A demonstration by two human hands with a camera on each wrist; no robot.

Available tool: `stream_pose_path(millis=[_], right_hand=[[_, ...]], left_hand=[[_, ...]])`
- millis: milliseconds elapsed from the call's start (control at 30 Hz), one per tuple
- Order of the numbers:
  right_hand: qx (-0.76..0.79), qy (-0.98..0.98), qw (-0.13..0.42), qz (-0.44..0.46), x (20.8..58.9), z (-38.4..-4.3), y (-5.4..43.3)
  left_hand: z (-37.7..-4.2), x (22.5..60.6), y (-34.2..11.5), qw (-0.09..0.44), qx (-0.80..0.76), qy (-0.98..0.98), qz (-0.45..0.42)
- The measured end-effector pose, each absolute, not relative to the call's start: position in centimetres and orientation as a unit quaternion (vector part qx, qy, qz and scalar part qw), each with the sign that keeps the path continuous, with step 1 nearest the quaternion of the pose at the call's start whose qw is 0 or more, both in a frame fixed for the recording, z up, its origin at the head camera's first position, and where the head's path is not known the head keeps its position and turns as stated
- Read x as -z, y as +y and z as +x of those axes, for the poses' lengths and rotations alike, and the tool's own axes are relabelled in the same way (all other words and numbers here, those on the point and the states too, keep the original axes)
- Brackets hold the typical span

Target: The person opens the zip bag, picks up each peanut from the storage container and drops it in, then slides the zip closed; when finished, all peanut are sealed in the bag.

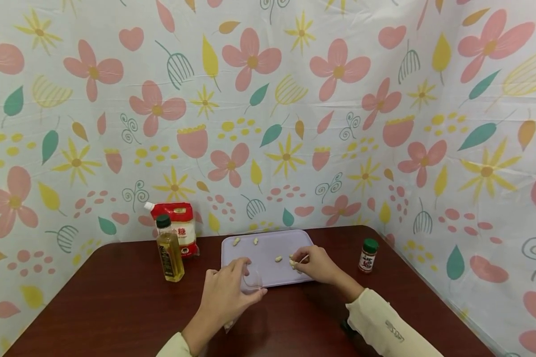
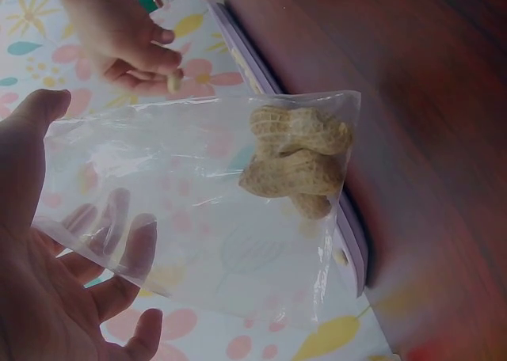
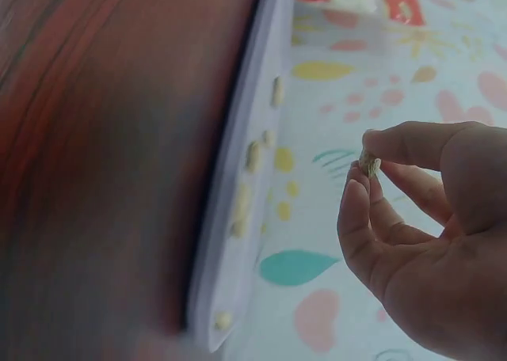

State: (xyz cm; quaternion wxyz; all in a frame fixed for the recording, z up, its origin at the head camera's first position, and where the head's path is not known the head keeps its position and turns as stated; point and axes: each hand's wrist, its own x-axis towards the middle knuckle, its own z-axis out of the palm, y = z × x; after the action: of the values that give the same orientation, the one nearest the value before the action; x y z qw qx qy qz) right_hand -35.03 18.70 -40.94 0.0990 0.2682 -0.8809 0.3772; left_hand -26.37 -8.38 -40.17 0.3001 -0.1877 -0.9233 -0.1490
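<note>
In the head view my left hand (image 1: 223, 293) holds a clear plastic bag (image 2: 198, 195) by its mouth, thumb on one edge and fingers at the other. Several unshelled peanuts (image 2: 297, 155) lie in the bag's far end. Above the right part of a pale purple tray (image 1: 270, 243), my right hand (image 1: 318, 265) pinches a peanut (image 3: 369, 165) between thumb and fingertips. More peanuts are on the tray, one near the middle (image 1: 279, 259) and others toward the back left (image 1: 236, 241).
Left of the tray stand an oil bottle (image 1: 169, 255) with a dark cap and, behind it, a red and white spouted pouch (image 1: 185, 230). A small green-lidded jar (image 1: 368, 256) stands at the right on the dark wooden table (image 1: 116, 297). Patterned cloth (image 1: 232, 124) hangs behind.
</note>
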Motion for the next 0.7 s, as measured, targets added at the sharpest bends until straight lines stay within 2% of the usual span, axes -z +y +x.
stream_pose_path(millis=[700], right_hand=[[-0.424, -0.842, 0.171, 0.288, 36.6, -29.5, 13.8]], left_hand=[[-26.5, 40.1, -8.2, 0.308, 0.154, -0.919, -0.193]])
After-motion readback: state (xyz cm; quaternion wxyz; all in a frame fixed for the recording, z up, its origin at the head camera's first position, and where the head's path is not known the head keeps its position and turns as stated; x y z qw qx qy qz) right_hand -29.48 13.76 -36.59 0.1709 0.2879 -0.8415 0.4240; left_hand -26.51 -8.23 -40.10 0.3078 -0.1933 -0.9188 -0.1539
